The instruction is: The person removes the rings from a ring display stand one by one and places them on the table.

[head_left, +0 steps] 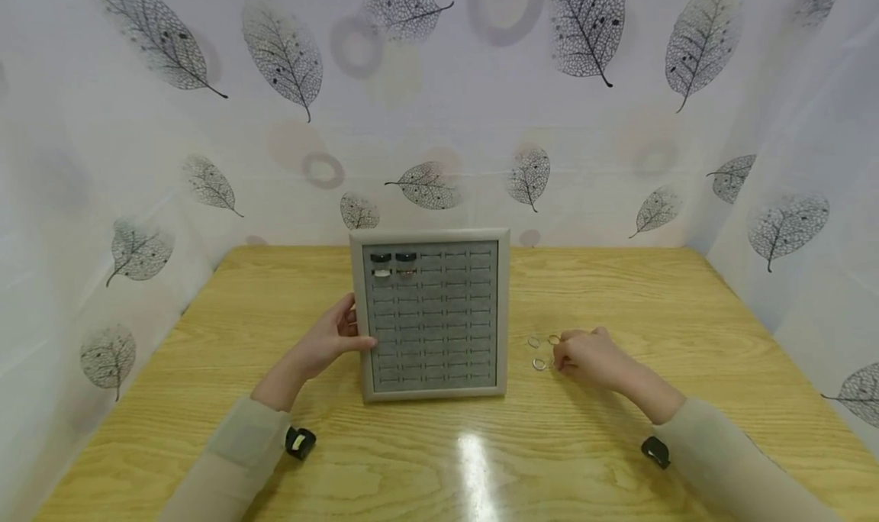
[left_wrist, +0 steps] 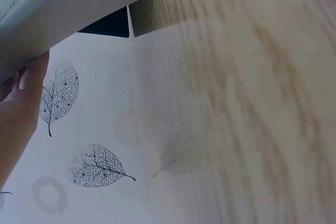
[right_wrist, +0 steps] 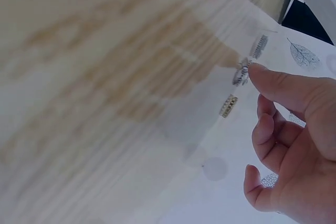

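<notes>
Beige in sleeve (head_left: 236, 449), grips display (head_left: 434, 316) by left edge with left hand (head_left: 326, 342); curls nearer right hand (head_left: 594, 359) between rings (right_wrist: 228, 107) and table's (head_left: 398, 461) right edge; cannot tell whether pinching one.

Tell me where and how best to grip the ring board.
Probably by the right rim of the ring board, near mid-height, coming from its right side, thumb in front and fingers behind. That rim is straight, plain and free, while the left hand holds the left rim; the four rings sit at the upper left, away from this grip.
</notes>
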Action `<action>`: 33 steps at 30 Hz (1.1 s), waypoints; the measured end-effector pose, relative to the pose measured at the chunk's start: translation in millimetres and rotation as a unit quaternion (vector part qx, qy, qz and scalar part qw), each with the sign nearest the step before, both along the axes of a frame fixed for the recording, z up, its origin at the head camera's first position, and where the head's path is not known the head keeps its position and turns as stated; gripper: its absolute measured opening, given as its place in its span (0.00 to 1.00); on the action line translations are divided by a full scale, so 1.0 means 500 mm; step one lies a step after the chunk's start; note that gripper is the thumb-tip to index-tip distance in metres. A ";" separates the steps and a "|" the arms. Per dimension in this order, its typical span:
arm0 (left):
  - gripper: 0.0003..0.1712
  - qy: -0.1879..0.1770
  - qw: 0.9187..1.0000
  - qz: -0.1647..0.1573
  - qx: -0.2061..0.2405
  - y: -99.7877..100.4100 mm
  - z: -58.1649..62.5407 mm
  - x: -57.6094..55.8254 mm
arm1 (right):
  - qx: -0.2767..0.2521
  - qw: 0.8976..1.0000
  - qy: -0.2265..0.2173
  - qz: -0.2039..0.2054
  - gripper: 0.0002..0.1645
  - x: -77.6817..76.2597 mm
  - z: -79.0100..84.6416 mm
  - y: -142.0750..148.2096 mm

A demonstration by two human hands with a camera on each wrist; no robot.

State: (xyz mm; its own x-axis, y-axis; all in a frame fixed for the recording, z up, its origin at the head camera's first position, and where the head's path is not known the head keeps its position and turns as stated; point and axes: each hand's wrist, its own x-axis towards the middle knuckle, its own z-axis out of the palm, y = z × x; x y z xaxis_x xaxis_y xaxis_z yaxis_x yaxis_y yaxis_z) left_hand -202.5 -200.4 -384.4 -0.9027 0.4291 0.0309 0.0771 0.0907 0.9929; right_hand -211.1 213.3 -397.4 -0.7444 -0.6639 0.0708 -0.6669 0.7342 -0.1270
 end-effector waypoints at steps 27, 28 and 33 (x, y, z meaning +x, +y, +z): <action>0.46 0.001 1.000 0.000 -0.004 0.001 0.002 0.001 | -0.046 0.997 0.057 0.007 0.11 0.020 0.075 -0.010; 0.46 0.001 1.000 0.000 -0.003 0.001 0.002 0.001 | -0.049 0.997 0.063 0.011 0.11 0.019 0.077 -0.012; 0.45 0.000 1.000 -0.001 0.003 0.001 0.000 0.000 | -0.071 0.993 0.090 0.031 0.11 0.019 0.088 -0.025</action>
State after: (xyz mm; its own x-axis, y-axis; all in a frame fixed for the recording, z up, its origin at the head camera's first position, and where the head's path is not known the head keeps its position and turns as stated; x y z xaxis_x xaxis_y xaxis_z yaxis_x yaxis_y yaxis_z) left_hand -202.5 -200.0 -384.2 -0.9021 0.4303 0.0330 0.0765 0.0843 0.9935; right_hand -201.8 200.8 -353.2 -0.6687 -0.6828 0.2945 -0.7321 0.6738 -0.1002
